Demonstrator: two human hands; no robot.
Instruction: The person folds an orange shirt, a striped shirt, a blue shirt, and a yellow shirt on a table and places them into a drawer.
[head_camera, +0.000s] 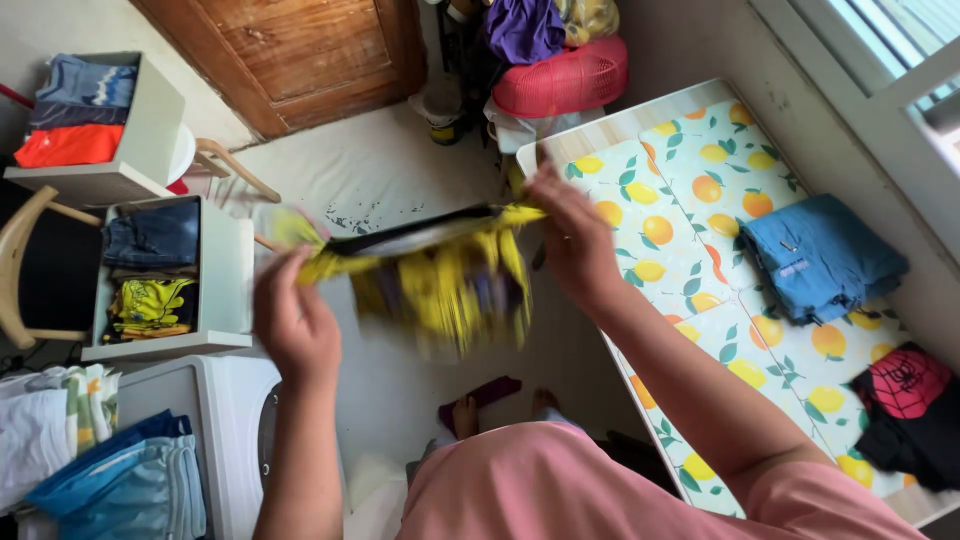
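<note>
Head view: looked straight down at both hands, held out over pale floor w/ a blurred yellow-and-black cloth garment (440, 285) stretched between them
Left hand: left hand (295, 325) was fisted on the garment's left end; fingers curled tight round a bunched yellow corner; knuckles up
Right hand: right hand (570, 235) pinched the opp. end of the top edge, just above the table's near corner; fingers pressed together on the fabric, tips hidden by blur
Garment vs grip: top edge ran taut hand to hand, approx. level; the rest hung below that line, nearer the right hand than the left; body of cloth clear of floor and table
Why held so: judged that two end grips w/ the edge pulled straight let the cloth drop flat and open out; blur suggested a shake, can't be sure
Table: table w/ orange-and-lemon print cover (700, 240) sat right of the hands; folded blue cloth piece (820, 260) and a red-and-black garment w/ spider motif (905, 400) lay on it, well apart from the hands
Left side: white open-front storage boxes (225, 275) held folded clothes; stack of blue and white folded items (110, 470) near lower left
Far end: red plastic basket (560, 75) by the wooden door (300, 50)
</note>
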